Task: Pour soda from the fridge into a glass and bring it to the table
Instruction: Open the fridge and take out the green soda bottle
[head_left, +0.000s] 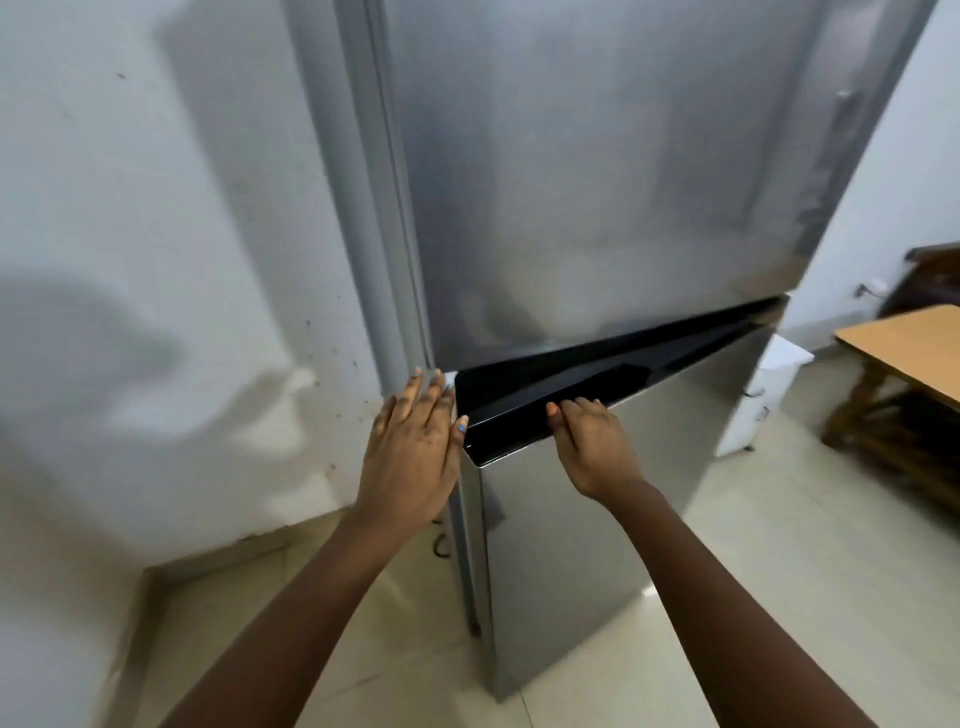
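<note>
Two hands at frame centre: left hand (410, 457) flat, fingers spread, beside one fridge (597, 182); right hand (592, 441) grips lower door (571, 545) top edge

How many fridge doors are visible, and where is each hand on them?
2. The upper door fills the top of the view; the lower door sits beneath, ajar. The left hand is flat by its left corner, and the right hand grips its dark top edge.

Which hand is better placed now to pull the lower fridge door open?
Probably the right hand: its fingers hook over the lower fridge door's black top edge. The left hand lies flat at the corner.
</note>
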